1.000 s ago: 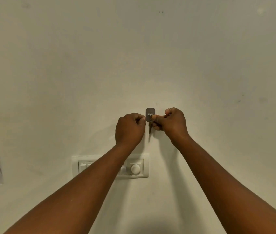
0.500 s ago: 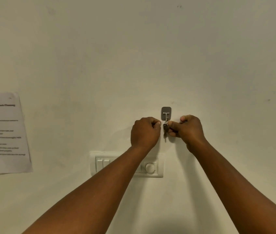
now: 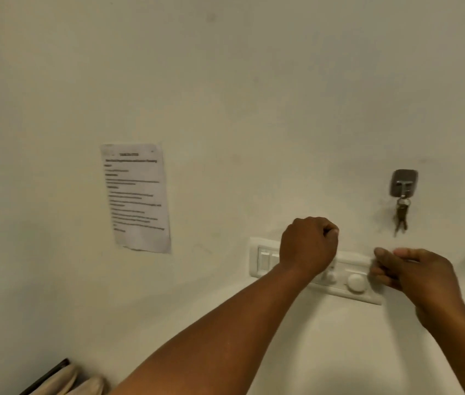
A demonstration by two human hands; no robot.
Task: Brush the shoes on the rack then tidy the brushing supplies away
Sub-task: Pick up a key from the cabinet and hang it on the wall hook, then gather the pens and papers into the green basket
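Note:
A bunch of keys (image 3: 401, 216) hangs from a small grey wall hook (image 3: 404, 182) at the right of a plain wall. My left hand (image 3: 308, 245) is curled into a fist below and left of the keys, in front of the switch plate, holding nothing. My right hand (image 3: 413, 270) is lower right of the keys, blurred, fingers loosely apart and empty. Neither hand touches the keys. No shoes, rack or brush are in view.
A white switch plate (image 3: 353, 280) with rocker switches and a round dial sits under the hands. A printed sheet of paper (image 3: 136, 196) is stuck to the wall at the left. Pale fabric and a dark edge (image 3: 63, 379) show at the bottom left corner.
Both hands have let go of the keys and dropped away from the hook; the keys now hang free. The view has swung left, bringing the paper sheet into the middle.

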